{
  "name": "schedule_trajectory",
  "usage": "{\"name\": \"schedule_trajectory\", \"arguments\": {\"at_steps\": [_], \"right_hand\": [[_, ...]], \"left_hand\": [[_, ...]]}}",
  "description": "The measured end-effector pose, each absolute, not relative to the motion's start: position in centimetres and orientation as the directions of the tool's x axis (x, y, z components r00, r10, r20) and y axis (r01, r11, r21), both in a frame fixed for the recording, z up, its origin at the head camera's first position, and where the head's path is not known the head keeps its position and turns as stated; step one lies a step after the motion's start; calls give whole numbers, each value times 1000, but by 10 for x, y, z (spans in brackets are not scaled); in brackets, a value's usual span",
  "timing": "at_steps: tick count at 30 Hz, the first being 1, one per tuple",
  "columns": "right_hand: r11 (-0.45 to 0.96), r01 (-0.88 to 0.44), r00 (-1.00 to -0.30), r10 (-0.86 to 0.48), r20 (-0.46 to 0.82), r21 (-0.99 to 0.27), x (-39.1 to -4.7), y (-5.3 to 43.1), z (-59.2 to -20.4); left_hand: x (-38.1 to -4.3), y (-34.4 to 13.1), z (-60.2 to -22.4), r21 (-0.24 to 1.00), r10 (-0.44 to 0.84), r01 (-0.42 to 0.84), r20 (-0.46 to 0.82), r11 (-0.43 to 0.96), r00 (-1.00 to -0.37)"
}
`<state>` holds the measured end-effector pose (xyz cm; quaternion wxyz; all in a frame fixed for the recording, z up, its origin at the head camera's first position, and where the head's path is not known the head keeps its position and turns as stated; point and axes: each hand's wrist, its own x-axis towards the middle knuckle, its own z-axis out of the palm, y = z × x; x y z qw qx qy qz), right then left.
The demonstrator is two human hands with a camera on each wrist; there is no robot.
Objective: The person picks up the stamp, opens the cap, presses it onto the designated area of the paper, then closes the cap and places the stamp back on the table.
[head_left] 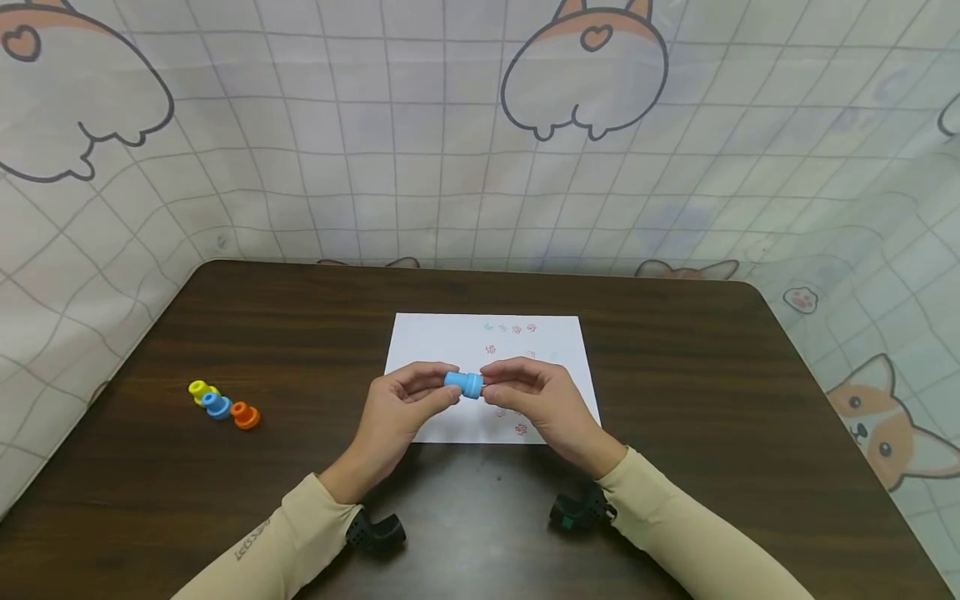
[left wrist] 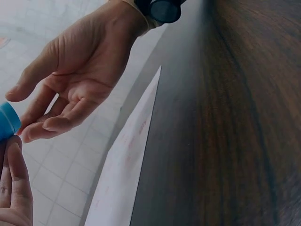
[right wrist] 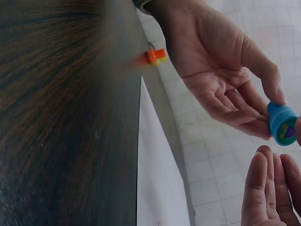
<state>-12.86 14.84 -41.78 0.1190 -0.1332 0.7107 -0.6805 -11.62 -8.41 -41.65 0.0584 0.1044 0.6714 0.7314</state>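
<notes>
A small blue toy stamp [head_left: 463, 384] lies sideways between the two hands, above the paper. My left hand [head_left: 401, 421] pinches its narrow handle between thumb and fingers. At the wider end, the thumb and fingertips of my right hand [head_left: 551, 410] pinch the rim. In the right wrist view a green and purple picture shows on the end face of the stamp [right wrist: 285, 130]. Only that wide end of the stamp [left wrist: 8, 120] enters the left wrist view. Under the hands lies a white sheet of paper [head_left: 442, 337] with small red and greenish prints, partly covered by the hands.
On the left of the dark wooden table [head_left: 300, 317] stand a yellow stamp [head_left: 199, 389], another blue stamp [head_left: 216, 406] and an orange stamp [head_left: 245, 415], close together. A light grid-patterned curtain [head_left: 442, 167] with cartoon dogs surrounds the table. Black wrist devices [head_left: 377, 532] sit at both sleeves.
</notes>
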Motion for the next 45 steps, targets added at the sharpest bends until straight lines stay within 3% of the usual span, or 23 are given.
{"name": "schedule_trajectory", "arguments": {"at_steps": [27, 45], "right_hand": [[61, -28, -940, -341, 6, -998, -126, 147, -413], [48, -68, -946, -319, 50, -997, -126, 147, -417]], "left_hand": [[-115, -76, -423, 994, 199, 13, 34, -106, -979], [-118, -75, -423, 998, 198, 58, 55, 12, -979]]}}
